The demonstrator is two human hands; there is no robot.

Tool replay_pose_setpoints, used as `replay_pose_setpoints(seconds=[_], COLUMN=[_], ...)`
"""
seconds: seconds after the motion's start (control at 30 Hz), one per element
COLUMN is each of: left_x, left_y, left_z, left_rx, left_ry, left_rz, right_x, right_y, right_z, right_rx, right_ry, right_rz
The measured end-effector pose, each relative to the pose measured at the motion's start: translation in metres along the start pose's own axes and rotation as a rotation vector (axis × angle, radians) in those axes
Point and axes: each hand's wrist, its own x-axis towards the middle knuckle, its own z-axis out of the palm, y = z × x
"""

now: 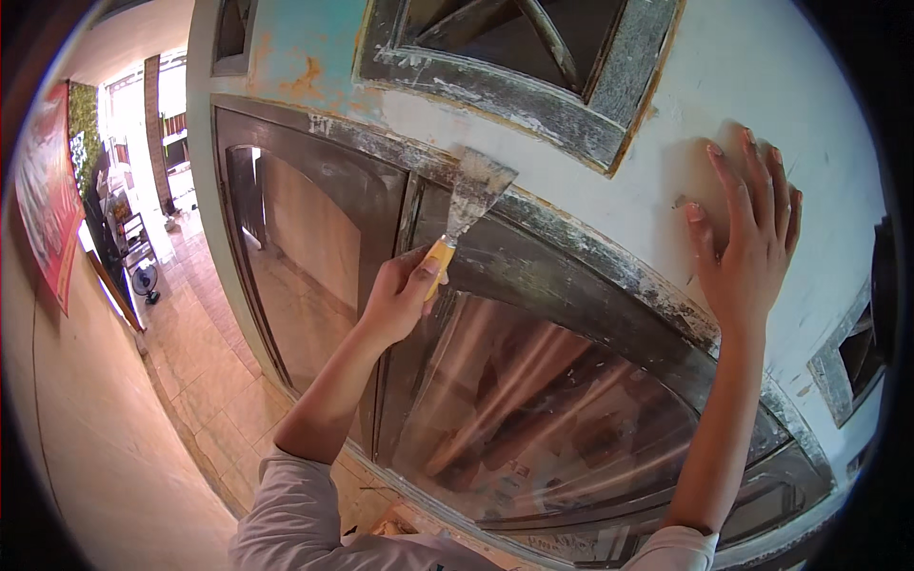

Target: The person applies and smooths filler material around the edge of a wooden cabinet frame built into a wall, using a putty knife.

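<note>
got my left hand (402, 297) wrapped round a putty knife (466, 214) by its yellow handle (439, 266), long axis slanting far and right, blade (484, 179) over the weathered wooden frame (609, 254), with my right hand (750, 249) farther off right, splayed on the white wall (762, 76)

- Hands: two, one left hand (400, 300) and one right hand (749, 255).
- Scraper (456, 228): one, with one blade (482, 183) and one handle (439, 265).
- Sleeves (295, 497): two.
- Large panes: two, one left pane (307, 228) and one right pane (552, 409).
- Framed openings: at least three, counting one upper opening (550, 43), one left opening (232, 36) and one right opening (847, 366).
- Fan (145, 278): one.
- Banner (48, 200): one.
</note>
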Motion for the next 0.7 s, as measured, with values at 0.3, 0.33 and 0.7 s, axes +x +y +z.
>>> replay_pose_setpoints(seconds=[0.3, 0.33, 0.7], left_x=[0.01, 0.003, 0.0], left_y=[0.007, 0.004, 0.006], left_z=[0.021, 0.024, 0.034], left_rx=[0.069, 0.055, 0.169], left_ry=[-0.097, -0.074, -0.083], left_rz=[-0.005, -0.016, 0.047], right_x=[0.0, 0.001, -0.001], right_y=[-0.001, -0.001, 0.0], right_z=[0.001, 0.0, 0.0], right_rx=[0.033, 0.045, 0.036], right_ry=[0.008, 0.008, 0.014], right_rz=[0.018, 0.02, 0.026])
